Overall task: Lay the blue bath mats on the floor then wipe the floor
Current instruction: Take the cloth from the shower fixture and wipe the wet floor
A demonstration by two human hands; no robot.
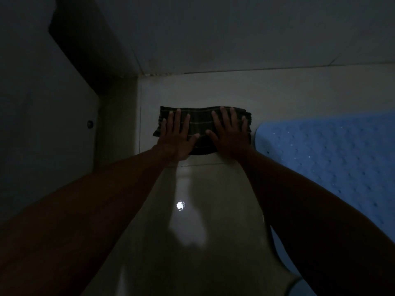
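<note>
A dark checked cloth lies folded on the pale tiled floor, close to the far wall. My left hand presses flat on its left half with the fingers spread and straight. My right hand presses flat on its right half the same way. A blue bath mat with small raised bumps lies flat on the floor to the right, its rounded corner almost touching the cloth. The room is very dim.
A wall runs along the far side just beyond the cloth. At the left stands a door or panel with a small round fitting. The glossy floor shows a bright light reflection between my forearms.
</note>
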